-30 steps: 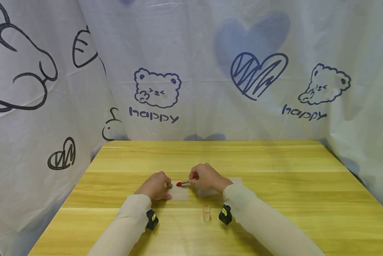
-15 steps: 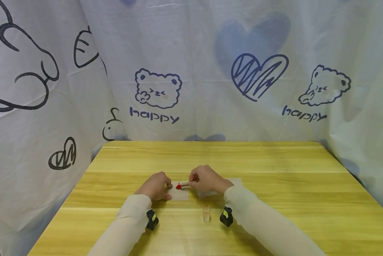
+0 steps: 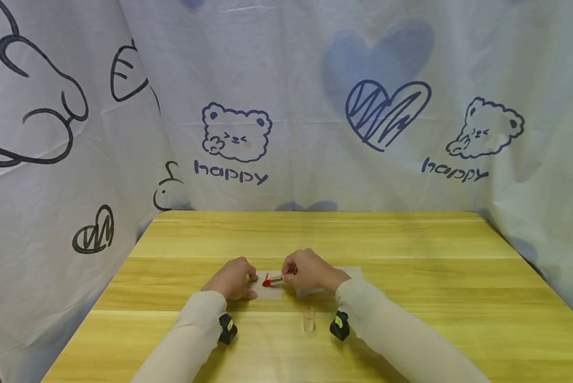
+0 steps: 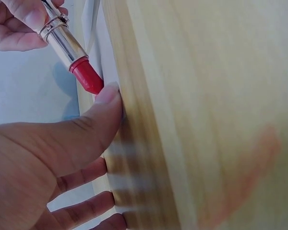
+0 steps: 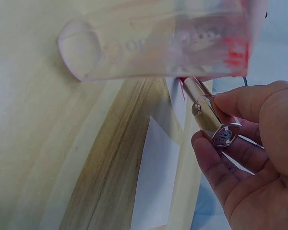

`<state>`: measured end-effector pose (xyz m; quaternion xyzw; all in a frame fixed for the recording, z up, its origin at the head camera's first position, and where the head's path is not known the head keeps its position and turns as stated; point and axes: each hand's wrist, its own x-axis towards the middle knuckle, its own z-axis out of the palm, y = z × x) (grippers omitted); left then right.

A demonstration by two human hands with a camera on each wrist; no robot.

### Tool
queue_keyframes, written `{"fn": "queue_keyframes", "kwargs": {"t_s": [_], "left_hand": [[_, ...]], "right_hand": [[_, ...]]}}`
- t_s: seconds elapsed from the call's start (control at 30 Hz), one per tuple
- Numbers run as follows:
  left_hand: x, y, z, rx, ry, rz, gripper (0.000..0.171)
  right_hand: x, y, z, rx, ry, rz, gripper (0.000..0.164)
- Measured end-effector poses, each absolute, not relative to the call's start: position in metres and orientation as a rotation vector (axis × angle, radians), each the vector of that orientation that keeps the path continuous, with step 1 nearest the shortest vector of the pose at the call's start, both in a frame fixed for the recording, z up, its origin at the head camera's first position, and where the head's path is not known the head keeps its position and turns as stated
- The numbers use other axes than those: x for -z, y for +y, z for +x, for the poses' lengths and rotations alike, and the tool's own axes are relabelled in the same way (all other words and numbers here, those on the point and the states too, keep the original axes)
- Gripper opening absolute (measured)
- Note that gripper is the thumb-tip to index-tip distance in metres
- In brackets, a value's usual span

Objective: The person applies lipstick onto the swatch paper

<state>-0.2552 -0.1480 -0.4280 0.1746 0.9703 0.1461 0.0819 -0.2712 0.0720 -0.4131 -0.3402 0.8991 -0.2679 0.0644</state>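
My right hand [image 3: 310, 270] pinches the lipstick [image 3: 275, 280], which has a gold tube and a red bullet. Its tip meets the small white paper [image 3: 271, 294], beside a short red stroke [image 3: 267, 276]. On that paper's left side rest the thumb and fingers of my left hand [image 3: 232, 279], spread and relaxed. In the left wrist view the red bullet [image 4: 88, 76] is close to my left thumb [image 4: 93, 122]. The right wrist view shows the lipstick's base [image 5: 226, 135] between thumb and fingers. A clear lipstick cap [image 3: 309, 319] stands upright on the table nearer to me.
A second white paper [image 3: 352, 272] lies partly under the right hand and wrist. The wooden table [image 3: 434, 287] is backed by a white curtain [image 3: 310, 175] with drawn bears and hearts. In the right wrist view the cap [image 5: 153, 52] looms large in front.
The lipstick tip has moved slightly toward me across the paper, and a red stroke now shows behind it. My right hand has shifted slightly with it; the left hand has stayed put.
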Motion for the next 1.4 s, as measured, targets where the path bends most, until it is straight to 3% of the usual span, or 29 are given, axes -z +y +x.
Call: {"fn": "queue_keyframes", "kwargs": {"t_s": [1.4], "left_hand": [[0.4233,-0.1493,-0.2565,-0.539,2.831,0.415,0.029]], "right_hand": [[0.4076,0.0672,-0.267,0.691,2.644,-1.093,0.007]]}}
